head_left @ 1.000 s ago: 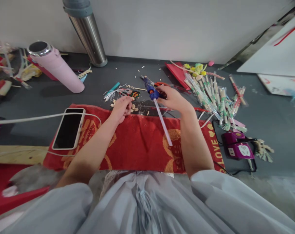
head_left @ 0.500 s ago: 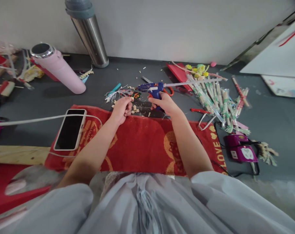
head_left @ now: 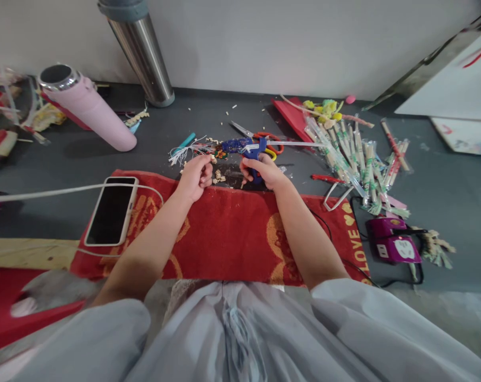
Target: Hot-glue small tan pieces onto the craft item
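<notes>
1. Dark grey table (head_left: 160,124), smooth and matt, runs along a plain pale wall (head_left: 240,48); a red towel (head_left: 224,239), soft and patterned in yellow, lies along its near edge
2. Right hand (head_left: 266,172) is wrapped around the handle of a blue glue gun (head_left: 256,150), which is above the table just beyond the towel, nozzle toward the left
3. Left hand (head_left: 196,178) has its fingers curled, thumb and forefinger seeming to pinch a small pale bit (head_left: 213,158)
4. The glue gun looks light and rigid, best held by its handle and away from the nozzle, which may be hot; the thin cloudy glue stick (head_left: 291,143) at its back probably flexes slightly
5. The pale bit seems nearly weightless and perhaps brittle, suiting a gentle fingertip hold
6. Nearby are steel-bladed scissors (head_left: 242,129), wispy white threads (head_left: 180,154) and slim sticks (head_left: 369,170) in shiny, crinkled plastic
</notes>
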Demonstrator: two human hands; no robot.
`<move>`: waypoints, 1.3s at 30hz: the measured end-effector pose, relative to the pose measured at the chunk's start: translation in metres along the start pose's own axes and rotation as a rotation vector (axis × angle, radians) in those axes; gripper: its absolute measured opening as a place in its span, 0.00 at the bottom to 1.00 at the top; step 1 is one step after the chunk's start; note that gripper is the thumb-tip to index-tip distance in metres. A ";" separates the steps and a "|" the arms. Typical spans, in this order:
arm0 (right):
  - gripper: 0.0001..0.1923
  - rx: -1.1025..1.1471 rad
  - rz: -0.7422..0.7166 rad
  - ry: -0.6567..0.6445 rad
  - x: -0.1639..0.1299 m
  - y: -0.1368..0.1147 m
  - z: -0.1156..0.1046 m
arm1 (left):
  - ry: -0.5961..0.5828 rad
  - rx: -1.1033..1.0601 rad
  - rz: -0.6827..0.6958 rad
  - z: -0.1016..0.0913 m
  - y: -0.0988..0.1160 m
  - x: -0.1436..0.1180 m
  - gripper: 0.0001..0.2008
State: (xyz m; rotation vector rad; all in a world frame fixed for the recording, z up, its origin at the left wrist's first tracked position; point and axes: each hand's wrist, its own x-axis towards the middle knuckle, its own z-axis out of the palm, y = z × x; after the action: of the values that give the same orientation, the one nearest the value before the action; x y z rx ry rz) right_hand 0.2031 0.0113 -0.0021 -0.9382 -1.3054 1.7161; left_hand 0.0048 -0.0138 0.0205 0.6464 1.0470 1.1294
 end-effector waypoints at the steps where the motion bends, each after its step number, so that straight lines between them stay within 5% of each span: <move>1: 0.18 -0.007 -0.016 -0.008 0.000 0.000 -0.001 | 0.000 -0.001 -0.002 0.000 0.000 0.000 0.05; 29: 0.18 -0.087 -0.023 -0.102 0.001 0.004 -0.004 | 0.033 -0.081 -0.055 -0.002 0.003 0.004 0.14; 39: 0.16 -0.060 -0.021 -0.103 0.002 0.004 -0.004 | 0.022 -0.088 -0.054 -0.002 0.003 0.004 0.09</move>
State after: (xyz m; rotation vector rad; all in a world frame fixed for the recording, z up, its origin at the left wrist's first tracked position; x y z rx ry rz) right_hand 0.2052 0.0139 -0.0066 -0.8769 -1.4359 1.7366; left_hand 0.0017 -0.0094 0.0204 0.5342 1.0218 1.1315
